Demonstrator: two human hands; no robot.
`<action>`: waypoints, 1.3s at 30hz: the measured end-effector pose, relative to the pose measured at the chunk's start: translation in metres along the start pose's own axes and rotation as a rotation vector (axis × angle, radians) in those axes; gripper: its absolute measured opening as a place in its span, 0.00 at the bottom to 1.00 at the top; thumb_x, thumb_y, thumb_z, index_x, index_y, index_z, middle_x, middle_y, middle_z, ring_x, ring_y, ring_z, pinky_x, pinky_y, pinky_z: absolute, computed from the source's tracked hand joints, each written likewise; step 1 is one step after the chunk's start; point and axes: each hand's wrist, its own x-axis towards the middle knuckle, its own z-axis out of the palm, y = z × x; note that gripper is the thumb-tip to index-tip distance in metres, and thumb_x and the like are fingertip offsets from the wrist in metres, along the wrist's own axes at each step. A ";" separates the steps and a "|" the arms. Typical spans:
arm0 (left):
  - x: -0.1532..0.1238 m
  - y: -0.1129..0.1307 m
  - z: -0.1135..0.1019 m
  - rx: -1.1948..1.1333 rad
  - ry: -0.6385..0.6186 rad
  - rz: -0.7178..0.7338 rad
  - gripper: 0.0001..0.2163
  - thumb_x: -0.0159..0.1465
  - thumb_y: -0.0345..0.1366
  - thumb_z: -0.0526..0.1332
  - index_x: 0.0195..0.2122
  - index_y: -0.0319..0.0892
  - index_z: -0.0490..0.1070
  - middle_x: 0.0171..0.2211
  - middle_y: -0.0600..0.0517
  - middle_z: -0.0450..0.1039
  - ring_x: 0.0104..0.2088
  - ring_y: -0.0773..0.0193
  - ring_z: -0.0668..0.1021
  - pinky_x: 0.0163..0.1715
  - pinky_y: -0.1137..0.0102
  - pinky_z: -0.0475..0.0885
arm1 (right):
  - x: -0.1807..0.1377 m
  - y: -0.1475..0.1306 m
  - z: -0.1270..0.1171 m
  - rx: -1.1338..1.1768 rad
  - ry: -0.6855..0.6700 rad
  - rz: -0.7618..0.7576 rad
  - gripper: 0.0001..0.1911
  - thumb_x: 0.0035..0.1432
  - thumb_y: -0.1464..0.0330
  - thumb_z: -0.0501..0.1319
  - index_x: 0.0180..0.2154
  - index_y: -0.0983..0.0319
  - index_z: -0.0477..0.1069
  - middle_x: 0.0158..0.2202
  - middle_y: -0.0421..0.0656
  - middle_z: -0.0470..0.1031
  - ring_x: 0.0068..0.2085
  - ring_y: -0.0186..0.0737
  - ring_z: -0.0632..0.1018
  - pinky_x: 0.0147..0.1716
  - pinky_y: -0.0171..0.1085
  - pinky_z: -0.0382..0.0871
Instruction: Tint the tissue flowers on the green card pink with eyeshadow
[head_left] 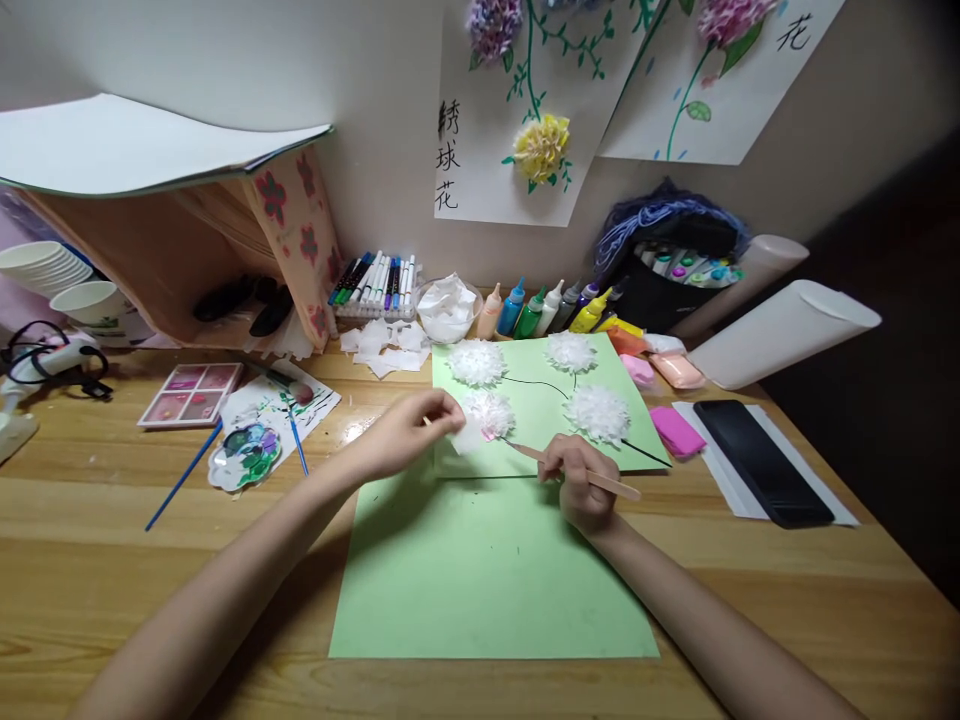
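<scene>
Our left hand (pixel 409 430) is partly closed, thumb and forefinger pinching a small piece of white paper (pixel 469 438) against the lower left side of a white paper flower (pixel 491 408) tinged pink at its lower edge. Our right hand (pixel 581 480) is curled around a slim pale-handled tool (pixel 619 486) in a pen-like grip. The tool lies at a low slant: its long axis runs from the butt, at lower right past our fingers, to the darker tip at upper left, aimed at that flower. The tip is close to the petals; we cannot tell whether it touches them. The flower sits at the front left of four on the upper green sheet (pixel 465 467), which overlaps the back of a larger green sheet (pixel 491 580) on the wooden table (pixel 97 560).
</scene>
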 end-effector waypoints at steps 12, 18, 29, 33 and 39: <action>0.003 -0.031 0.063 0.436 0.282 0.176 0.05 0.66 0.34 0.53 0.34 0.43 0.66 0.33 0.51 0.70 0.36 0.61 0.70 0.34 0.67 0.65 | 0.012 -0.014 0.012 -0.216 -0.311 -0.213 0.16 0.66 0.67 0.47 0.26 0.58 0.63 0.20 0.39 0.66 0.23 0.35 0.68 0.24 0.36 0.62; 0.012 -0.031 0.061 0.510 0.302 0.220 0.06 0.66 0.34 0.53 0.35 0.42 0.67 0.33 0.50 0.69 0.36 0.61 0.70 0.34 0.67 0.65 | 0.014 -0.010 0.017 -0.302 -0.331 -0.213 0.13 0.66 0.68 0.49 0.28 0.59 0.63 0.22 0.40 0.67 0.25 0.36 0.69 0.27 0.35 0.62; 0.015 -0.042 0.058 0.218 0.472 0.061 0.05 0.68 0.31 0.49 0.35 0.42 0.61 0.36 0.49 0.65 0.37 0.63 0.69 0.37 0.68 0.65 | 0.021 -0.009 0.028 -0.386 -0.319 -0.158 0.16 0.67 0.66 0.45 0.26 0.58 0.60 0.20 0.40 0.66 0.22 0.36 0.68 0.25 0.36 0.61; 0.016 -0.047 0.057 0.192 0.493 0.004 0.07 0.68 0.31 0.46 0.34 0.42 0.59 0.35 0.49 0.63 0.36 0.62 0.68 0.38 0.67 0.64 | 0.032 -0.015 0.038 -0.413 -0.335 -0.057 0.16 0.66 0.65 0.46 0.24 0.57 0.56 0.17 0.37 0.63 0.20 0.35 0.67 0.22 0.35 0.58; 0.017 -0.047 0.056 0.203 0.470 -0.014 0.06 0.68 0.30 0.46 0.34 0.42 0.59 0.35 0.48 0.63 0.36 0.62 0.67 0.38 0.67 0.64 | 0.076 -0.027 0.055 -0.373 -0.301 0.310 0.21 0.67 0.64 0.46 0.21 0.58 0.56 0.11 0.35 0.64 0.18 0.35 0.72 0.27 0.35 0.64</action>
